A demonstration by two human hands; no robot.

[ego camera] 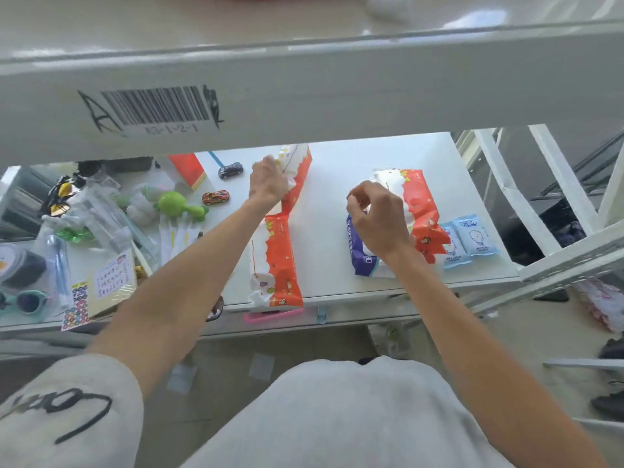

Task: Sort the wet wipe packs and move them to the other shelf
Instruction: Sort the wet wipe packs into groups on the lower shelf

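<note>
Four red-and-white wet wipe packs on the lower white shelf, plus one purple. Far red pack at twelve o'clock of shelf centre, tilted, gripped at its near-left end by the left hand, fingers closed on the wrapper. Near red pack lying flat at seven o'clock of centre, its near end touching the front edge of the shelf. Right red pack at three o'clock, lying crumpled, partly over the purple wet wipe pack; fourth outline unclear, possibly one pack folded. Right hand hovering over the purple and right red packs, fingers curled with thumb and forefinger pinched together; whether any wrapper is actually caught in the pinch, cannot tell. Two small light-blue sachets just beside the right red pack at four o'clock, overlapping each other. At ten o'clock of the shelf, a dark toy car and an orange toy car, well apart from the packs. At nine o'clock, a green plastic toy amid clear-wrapped clutter. At eight o'clock, teal sunglasses and sticker sheets near the front edge. Overhead, upper shelf beam with barcode label crossing the whole view.
</note>
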